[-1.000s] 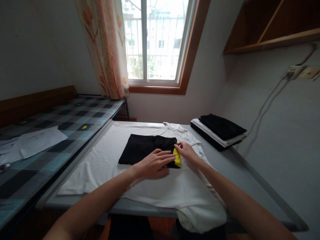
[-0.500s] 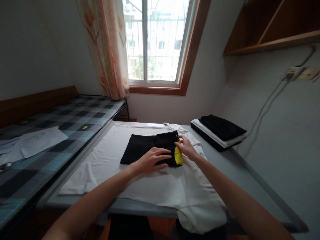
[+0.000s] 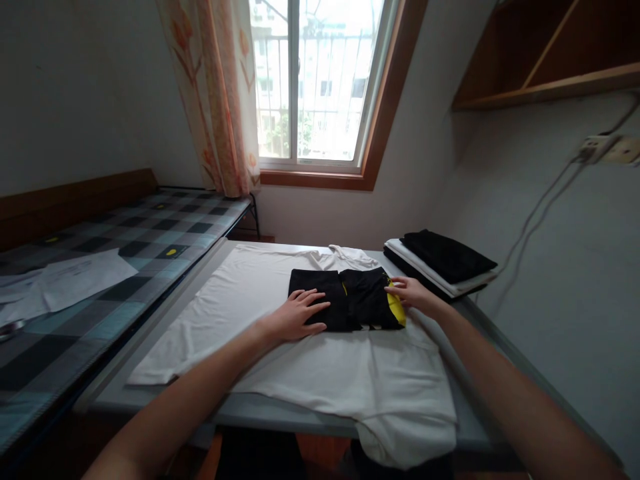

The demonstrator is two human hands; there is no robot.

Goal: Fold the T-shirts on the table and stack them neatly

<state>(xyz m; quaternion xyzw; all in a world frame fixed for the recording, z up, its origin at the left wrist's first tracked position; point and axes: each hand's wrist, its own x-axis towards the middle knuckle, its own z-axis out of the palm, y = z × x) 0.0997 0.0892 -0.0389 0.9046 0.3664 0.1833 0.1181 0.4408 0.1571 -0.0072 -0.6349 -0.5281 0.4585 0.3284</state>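
A black folded garment [image 3: 367, 297] with yellow trim at its right end lies on a white T-shirt [image 3: 240, 293] spread over the grey table. My left hand [image 3: 300, 315] rests flat on the garment's left part, fingers spread. At the right end, my right hand [image 3: 413, 295] pinches the edge beside the yellow trim between thumb and fingers. A gap runs down the garment's middle, with some yellow showing in it. One sleeve of the white T-shirt hangs over the table's front edge.
Behind my right hand stands a stack of folded black and white clothes [image 3: 445, 260]. A checked bed [image 3: 200, 220] with paper sheets [image 3: 75, 280] is on the left. The grey table [image 3: 300, 413] meets the right wall, where a cable [image 3: 533, 207] hangs from a socket.
The black garment has shifted right across the white T-shirt, together with both my hands. My left hand now lies on its left part, and the gap in its middle has become visible.
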